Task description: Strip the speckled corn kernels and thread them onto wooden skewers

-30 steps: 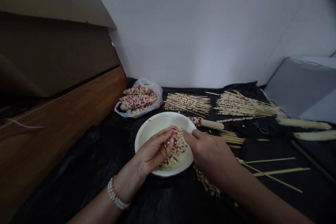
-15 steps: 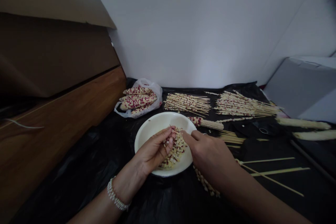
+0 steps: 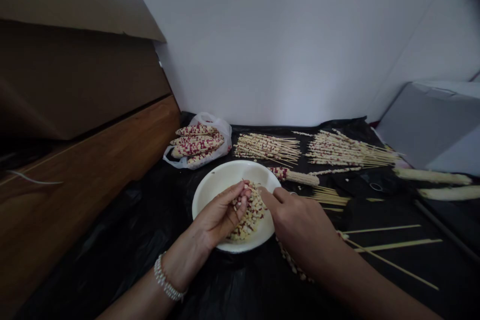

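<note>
My left hand, with a pearl bracelet on its wrist, curls over a white bowl around what looks like a thin skewer tip. A heap of cream and red corn kernels fills the bowl's right side, partly under that hand. My right hand hangs by the bowl's right rim, its index finger reaching toward my left fingertips. Whether it holds anything is hidden. Below it lies a line of kernels, partly covered by my forearm.
Black plastic sheeting covers the table. Behind the bowl stand a white bag of red-speckled corn cobs and kernel-threaded skewer bundles. Loose skewers lie right. A wooden ledge runs left.
Both hands stay over the bowl with only small shifts. My right hand now covers a little more of the line of kernels in front of the bowl.
</note>
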`<state>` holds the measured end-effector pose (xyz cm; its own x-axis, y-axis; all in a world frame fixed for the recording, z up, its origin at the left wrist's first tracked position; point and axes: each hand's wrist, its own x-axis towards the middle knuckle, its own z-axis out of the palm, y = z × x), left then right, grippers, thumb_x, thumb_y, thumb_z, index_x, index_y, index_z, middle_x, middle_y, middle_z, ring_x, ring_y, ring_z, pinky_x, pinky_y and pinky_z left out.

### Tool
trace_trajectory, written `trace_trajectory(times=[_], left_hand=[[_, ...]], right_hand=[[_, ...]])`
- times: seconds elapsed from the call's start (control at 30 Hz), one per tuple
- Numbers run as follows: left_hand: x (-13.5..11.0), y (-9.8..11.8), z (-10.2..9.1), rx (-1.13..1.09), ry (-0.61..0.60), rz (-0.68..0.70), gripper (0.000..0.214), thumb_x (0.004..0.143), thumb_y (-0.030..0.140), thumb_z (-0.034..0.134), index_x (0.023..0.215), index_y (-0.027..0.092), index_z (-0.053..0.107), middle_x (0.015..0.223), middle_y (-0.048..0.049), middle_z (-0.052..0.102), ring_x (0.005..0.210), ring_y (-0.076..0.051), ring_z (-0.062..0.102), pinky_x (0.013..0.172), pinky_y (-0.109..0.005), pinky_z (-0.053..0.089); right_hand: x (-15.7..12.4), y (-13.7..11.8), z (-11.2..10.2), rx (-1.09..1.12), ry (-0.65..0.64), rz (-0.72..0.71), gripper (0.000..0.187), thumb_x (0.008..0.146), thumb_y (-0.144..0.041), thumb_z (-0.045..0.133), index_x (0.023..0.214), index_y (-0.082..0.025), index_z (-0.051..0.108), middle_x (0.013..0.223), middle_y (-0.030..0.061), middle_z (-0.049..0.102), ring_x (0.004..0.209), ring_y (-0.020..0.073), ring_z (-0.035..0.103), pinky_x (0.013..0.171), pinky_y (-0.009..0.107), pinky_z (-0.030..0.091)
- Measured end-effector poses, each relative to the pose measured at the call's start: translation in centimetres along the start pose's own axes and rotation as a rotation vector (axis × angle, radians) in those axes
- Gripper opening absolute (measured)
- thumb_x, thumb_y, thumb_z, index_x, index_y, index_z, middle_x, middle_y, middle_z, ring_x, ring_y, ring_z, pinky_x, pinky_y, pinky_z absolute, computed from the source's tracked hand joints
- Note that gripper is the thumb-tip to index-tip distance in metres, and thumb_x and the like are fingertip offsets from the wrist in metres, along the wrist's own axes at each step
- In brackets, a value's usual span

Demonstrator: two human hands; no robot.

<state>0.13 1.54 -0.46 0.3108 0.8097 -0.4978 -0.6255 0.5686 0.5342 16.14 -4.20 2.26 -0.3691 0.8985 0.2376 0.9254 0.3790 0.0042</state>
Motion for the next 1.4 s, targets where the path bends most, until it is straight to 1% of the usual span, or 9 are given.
trace_trajectory(times=[0.17, 0.3, 0.47, 0.57, 0.67, 0.9, 1.13, 1.4], left_hand=[[-0.05, 0.05, -0.06, 0.011, 0.012, 0.023, 0.018, 0.079, -0.003, 0.057, 0.088, 0.007, 0.068, 0.080, -0.0072, 0.069, 0.066, -0.009, 0.066, 0.058, -0.013, 0.055], [-0.14, 0.06, 0.24, -0.010, 0.036, 0.008, 0.015, 0.080, -0.001, 0.057, 0.088, 0.007, 0.068, 0.078, -0.0071, 0.069, 0.064, -0.009, 0.065, 0.058, -0.012, 0.055], [-0.37, 0.10, 0.72, -0.034, 0.084, -0.015, 0.019, 0.081, -0.002, 0.055, 0.092, 0.007, 0.068, 0.081, -0.0068, 0.070, 0.064, -0.007, 0.066, 0.062, -0.012, 0.055], [-0.34, 0.12, 0.68, -0.019, 0.062, -0.009, 0.021, 0.081, -0.003, 0.054, 0.093, 0.007, 0.067, 0.082, -0.0070, 0.069, 0.065, -0.007, 0.066, 0.061, -0.011, 0.055], [-0.14, 0.13, 0.40, -0.011, 0.043, -0.001, 0.017, 0.082, -0.001, 0.054, 0.091, 0.007, 0.067, 0.080, -0.0071, 0.069, 0.065, -0.008, 0.066, 0.059, -0.011, 0.055], [0.16, 0.19, 0.03, -0.020, 0.001, -0.016, 0.013, 0.083, 0.004, 0.056, 0.090, 0.006, 0.067, 0.081, -0.0074, 0.068, 0.066, -0.008, 0.065, 0.057, -0.012, 0.054], [-0.22, 0.01, 0.45, -0.028, 0.045, -0.025, 0.012, 0.082, 0.003, 0.057, 0.088, 0.007, 0.068, 0.079, -0.0070, 0.068, 0.064, -0.009, 0.065, 0.054, -0.012, 0.054], [-0.40, 0.13, 0.41, -0.055, 0.028, -0.033, 0.013, 0.080, 0.002, 0.059, 0.089, 0.006, 0.068, 0.082, -0.0077, 0.068, 0.067, -0.010, 0.066, 0.054, -0.012, 0.054]], right_hand=[[-0.05, 0.00, 0.41, 0.022, 0.062, -0.009, 0.034, 0.078, -0.006, 0.046, 0.109, -0.015, 0.059, 0.083, 0.0064, 0.063, 0.060, 0.0165, 0.059, 0.047, 0.028, 0.023], [-0.05, -0.02, 0.54, 0.009, 0.073, -0.018, 0.038, 0.078, -0.005, 0.046, 0.113, -0.014, 0.058, 0.082, 0.0065, 0.063, 0.060, 0.0165, 0.060, 0.047, 0.028, 0.023], [-0.11, -0.03, 0.71, 0.006, 0.087, -0.013, 0.037, 0.078, -0.005, 0.047, 0.112, -0.015, 0.059, 0.083, 0.0065, 0.063, 0.061, 0.0171, 0.060, 0.047, 0.028, 0.023], [-0.12, 0.00, 0.79, 0.011, 0.103, -0.023, 0.036, 0.078, -0.004, 0.047, 0.110, -0.014, 0.060, 0.082, 0.0064, 0.062, 0.061, 0.0168, 0.060, 0.047, 0.028, 0.024], [-0.07, 0.02, 0.69, 0.016, 0.101, -0.027, 0.037, 0.078, -0.005, 0.047, 0.112, -0.014, 0.059, 0.082, 0.0062, 0.063, 0.061, 0.0160, 0.059, 0.046, 0.028, 0.025], [-0.12, -0.14, 0.13, -0.018, 0.026, -0.015, 0.039, 0.080, -0.006, 0.047, 0.117, -0.016, 0.056, 0.087, 0.0074, 0.064, 0.065, 0.0164, 0.061, 0.048, 0.028, 0.029], [-0.16, -0.10, 0.56, 0.026, 0.088, -0.017, 0.035, 0.079, -0.008, 0.049, 0.112, -0.014, 0.058, 0.083, 0.0061, 0.063, 0.062, 0.0170, 0.060, 0.047, 0.028, 0.028], [-0.36, -0.39, 0.65, -0.004, 0.083, 0.001, 0.035, 0.078, -0.006, 0.052, 0.110, -0.014, 0.060, 0.082, 0.0056, 0.063, 0.059, 0.0160, 0.059, 0.046, 0.029, 0.029]])
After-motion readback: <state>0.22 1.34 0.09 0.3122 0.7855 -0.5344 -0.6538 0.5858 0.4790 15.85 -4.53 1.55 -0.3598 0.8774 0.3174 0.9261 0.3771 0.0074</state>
